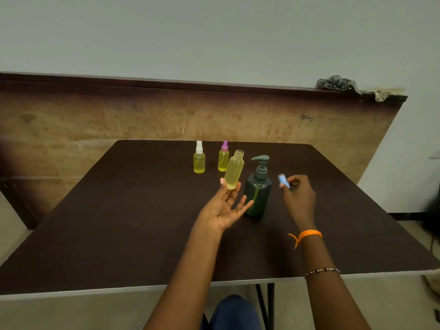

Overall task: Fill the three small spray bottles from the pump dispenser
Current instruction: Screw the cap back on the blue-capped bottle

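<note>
uncapped bottle [234, 169] leaning right toward pump dispenser [258, 186], left hand [225, 206] pinching its base; right hand [298, 195] gripping blue sprayer cap [284, 181] just right of dispenser, nearer the neck.

Dark brown surface [133, 222] is carrying white-capped spray bottle [199, 160] and pink-capped spray bottle [223, 160], both standing upright near far edge; dark green pump dispenser [258, 194] is standing nearer, to their right.

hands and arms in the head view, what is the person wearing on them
Both forearms are bare, with no sleeves showing. The left hand has no rings or bands that show. At the wrist of the right hand sits an orange band with a knotted loose end, and further up that forearm a thin beaded bracelet of small dark and pale beads.
</note>
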The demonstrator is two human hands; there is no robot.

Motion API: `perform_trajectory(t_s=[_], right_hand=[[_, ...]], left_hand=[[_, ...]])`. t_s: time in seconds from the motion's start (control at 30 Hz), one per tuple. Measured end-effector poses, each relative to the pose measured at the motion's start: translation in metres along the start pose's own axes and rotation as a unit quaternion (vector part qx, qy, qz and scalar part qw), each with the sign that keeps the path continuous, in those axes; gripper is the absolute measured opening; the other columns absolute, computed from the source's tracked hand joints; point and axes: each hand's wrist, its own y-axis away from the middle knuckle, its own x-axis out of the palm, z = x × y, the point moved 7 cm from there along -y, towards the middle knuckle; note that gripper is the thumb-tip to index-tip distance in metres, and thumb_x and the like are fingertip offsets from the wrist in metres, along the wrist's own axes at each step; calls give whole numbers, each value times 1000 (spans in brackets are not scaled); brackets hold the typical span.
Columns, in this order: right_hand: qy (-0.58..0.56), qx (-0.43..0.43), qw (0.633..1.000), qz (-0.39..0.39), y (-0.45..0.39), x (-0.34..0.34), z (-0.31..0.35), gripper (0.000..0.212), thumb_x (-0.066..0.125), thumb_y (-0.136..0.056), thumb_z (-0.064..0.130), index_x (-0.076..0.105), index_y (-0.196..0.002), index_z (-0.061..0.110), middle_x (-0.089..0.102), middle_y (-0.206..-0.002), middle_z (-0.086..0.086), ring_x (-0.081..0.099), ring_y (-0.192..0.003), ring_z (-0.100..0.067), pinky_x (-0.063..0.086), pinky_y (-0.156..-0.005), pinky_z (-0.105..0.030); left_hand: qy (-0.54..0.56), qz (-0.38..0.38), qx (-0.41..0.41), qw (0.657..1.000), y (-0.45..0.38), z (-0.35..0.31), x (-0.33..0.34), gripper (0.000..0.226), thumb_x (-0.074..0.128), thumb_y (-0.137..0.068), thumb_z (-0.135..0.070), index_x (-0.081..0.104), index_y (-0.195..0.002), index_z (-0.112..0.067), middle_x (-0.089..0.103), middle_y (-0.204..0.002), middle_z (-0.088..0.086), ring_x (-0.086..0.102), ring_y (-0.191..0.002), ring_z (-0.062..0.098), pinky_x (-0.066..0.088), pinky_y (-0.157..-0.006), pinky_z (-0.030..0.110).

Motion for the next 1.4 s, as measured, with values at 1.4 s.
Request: perform_trajectory(t_s=[1.4], right_hand=[[-181,-230,917,271,4,41,161,33,56,-90,-1,54,-119,14,58,-105,3,56,-90,-5,45,-75,-15]], left_hand=[[-17,26,-26,999,16,-10,10,39,64,-82,-34,61,-107,-3,66,-89,6,56,-90,20,56,-69,48]])
